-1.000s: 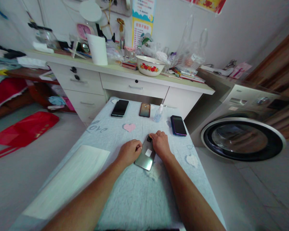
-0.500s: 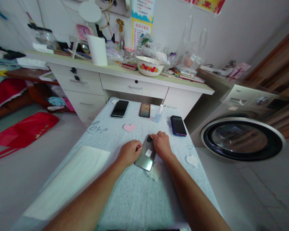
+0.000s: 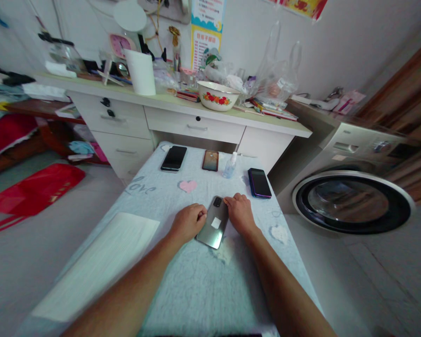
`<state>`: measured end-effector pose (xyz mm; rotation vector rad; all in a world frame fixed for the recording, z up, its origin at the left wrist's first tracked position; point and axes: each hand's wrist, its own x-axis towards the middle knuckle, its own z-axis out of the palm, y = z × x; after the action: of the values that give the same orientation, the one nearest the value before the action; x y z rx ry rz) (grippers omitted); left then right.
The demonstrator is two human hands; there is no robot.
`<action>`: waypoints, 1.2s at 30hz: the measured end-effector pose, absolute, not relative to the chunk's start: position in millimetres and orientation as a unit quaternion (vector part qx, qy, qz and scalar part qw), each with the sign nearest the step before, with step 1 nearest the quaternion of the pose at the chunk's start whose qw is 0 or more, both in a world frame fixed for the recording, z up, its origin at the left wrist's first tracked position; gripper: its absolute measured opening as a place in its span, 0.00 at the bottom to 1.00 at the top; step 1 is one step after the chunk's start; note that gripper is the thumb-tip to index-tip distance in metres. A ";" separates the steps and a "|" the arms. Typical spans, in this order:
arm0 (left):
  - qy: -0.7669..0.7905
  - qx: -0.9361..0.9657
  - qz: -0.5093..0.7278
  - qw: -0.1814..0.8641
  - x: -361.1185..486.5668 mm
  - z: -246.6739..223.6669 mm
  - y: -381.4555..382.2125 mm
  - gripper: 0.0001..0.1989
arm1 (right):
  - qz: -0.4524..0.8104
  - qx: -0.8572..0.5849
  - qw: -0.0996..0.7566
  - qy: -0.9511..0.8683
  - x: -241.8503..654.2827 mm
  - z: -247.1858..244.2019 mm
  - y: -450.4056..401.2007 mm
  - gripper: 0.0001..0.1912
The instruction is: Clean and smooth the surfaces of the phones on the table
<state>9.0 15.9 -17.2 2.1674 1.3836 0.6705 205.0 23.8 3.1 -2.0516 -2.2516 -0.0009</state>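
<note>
A grey smartphone (image 3: 213, 231) lies on the cloth-covered table, its back facing up. Its camera block is at the far end and a small white square sits near its middle. My left hand (image 3: 191, 219) is closed, with thumb and curled fingers at the phone's left edge. On the other side, my right hand (image 3: 239, 210) pinches at the upper right edge, its fingertips partly hidden. Beyond the phone stand a clear spray bottle (image 3: 230, 166) and a brown phone-shaped piece (image 3: 210, 160) lying flat. Two dark-screened phones, one at left (image 3: 174, 158) and one at right (image 3: 259, 183), lie near the sides.
A long pale sheet (image 3: 101, 264) lies along the table's left side. Behind the table is a white desk (image 3: 196, 126) with a floral bowl (image 3: 218, 97), a white cylinder (image 3: 140, 72) and plastic bags. A washing machine (image 3: 351, 145) stands at right; a red bag (image 3: 38, 189) lies on the floor.
My right hand has shifted slightly right, from over the phone's camera corner to its edge, uncovering more of the camera block. My left hand and the phone stay in place.
</note>
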 end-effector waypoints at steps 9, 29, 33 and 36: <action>0.513 0.787 0.242 0.245 9.7 -13.7 14.6 0.07 | -0.014 -0.674 0.073 -0.735 199.8 -4.1 25.2 0.18; 0.512 0.787 0.241 0.247 9.9 -13.8 14.7 0.07 | -0.013 -0.670 0.079 -0.738 201.4 -2.5 23.8 0.18; 0.512 0.786 0.243 0.247 9.8 -13.7 14.6 0.07 | -0.008 -0.674 0.067 -0.736 203.9 -0.2 21.9 0.18; 0.513 0.785 0.241 0.249 10.1 -12.4 14.2 0.07 | -0.007 -0.677 0.062 -0.733 205.5 0.3 21.2 0.17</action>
<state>10.1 14.2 -12.4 2.1395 1.3989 0.6569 205.5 21.2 0.3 -2.0480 -2.2155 -0.0213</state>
